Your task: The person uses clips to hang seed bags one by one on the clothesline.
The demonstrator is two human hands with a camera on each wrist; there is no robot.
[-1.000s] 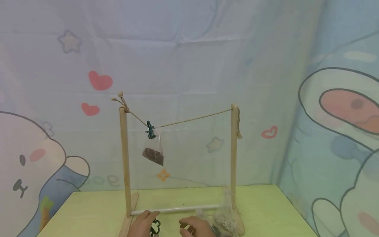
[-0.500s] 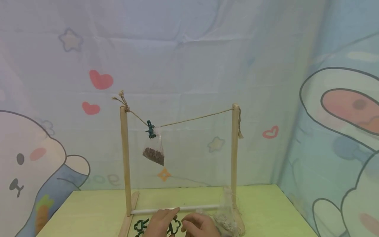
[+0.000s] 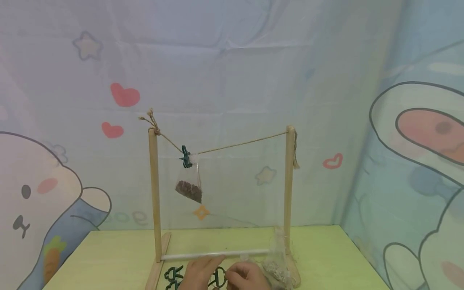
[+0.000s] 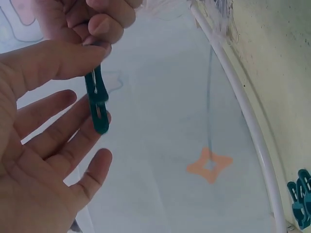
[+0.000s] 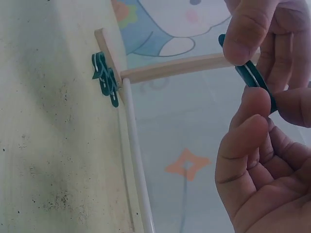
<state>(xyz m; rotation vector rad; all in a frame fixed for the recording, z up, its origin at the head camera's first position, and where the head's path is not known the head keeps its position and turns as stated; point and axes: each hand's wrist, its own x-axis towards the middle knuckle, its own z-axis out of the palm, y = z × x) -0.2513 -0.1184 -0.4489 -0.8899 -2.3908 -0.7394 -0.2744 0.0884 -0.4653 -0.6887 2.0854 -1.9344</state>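
Note:
Low in the head view, my left hand [image 3: 198,274] holds a dark green plastic clip [image 3: 218,278] by its near end. Its thumb presses the clip [image 4: 99,104] against the forefinger in the left wrist view, while the other fingers spread behind. From the right, my right hand [image 3: 248,277] pinches the clip's other end between thumb and fingers, as the right wrist view also shows the clip [image 5: 252,78] between both hands. Above them, a clear bag of brown bits [image 3: 189,190] hangs from a rope [image 3: 243,143] by another green clip [image 3: 186,157].
Several more green clips [image 3: 173,277] lie left of my hands, by the wooden stand's left foot [image 3: 154,274]. A clear bag with pale contents [image 3: 276,272] sits by the right post [image 3: 288,189]. A white rod [image 3: 246,253] joins the posts low down behind my hands.
My left hand has moved right with the clip, uncovering the clips left on the table. My right hand has come against it and now pinches its other end.

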